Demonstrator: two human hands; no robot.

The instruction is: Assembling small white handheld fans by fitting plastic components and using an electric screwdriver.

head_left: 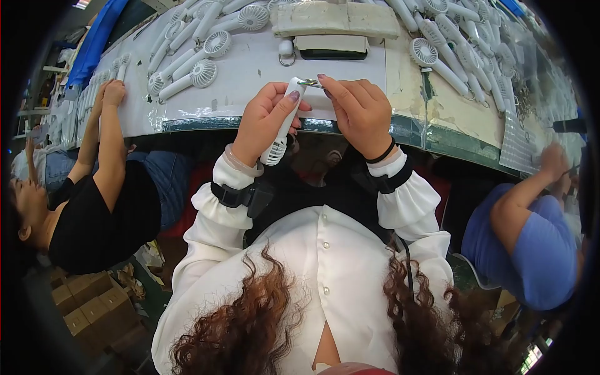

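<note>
My left hand (265,115) is wrapped round a white handheld fan (289,125), whose slotted head points down toward me and whose handle end points up and away. At that handle end, my right hand (362,112) pinches a small metal ring (308,82) between thumb and fingers. The ring's exact form is partly covered by the fingertips. Both hands are just above the table's near edge. A little beyond them lie a small white piece with a metal ring (286,52) and a dark flat object (334,54) under a pale cover.
Several white handheld fans (203,73) lie at the left of the table (250,62), with another heap of fans (437,53) at the right. A pale padded block (335,20) lies at the back. People sit on both sides; cardboard boxes (94,306) are stacked low at the left.
</note>
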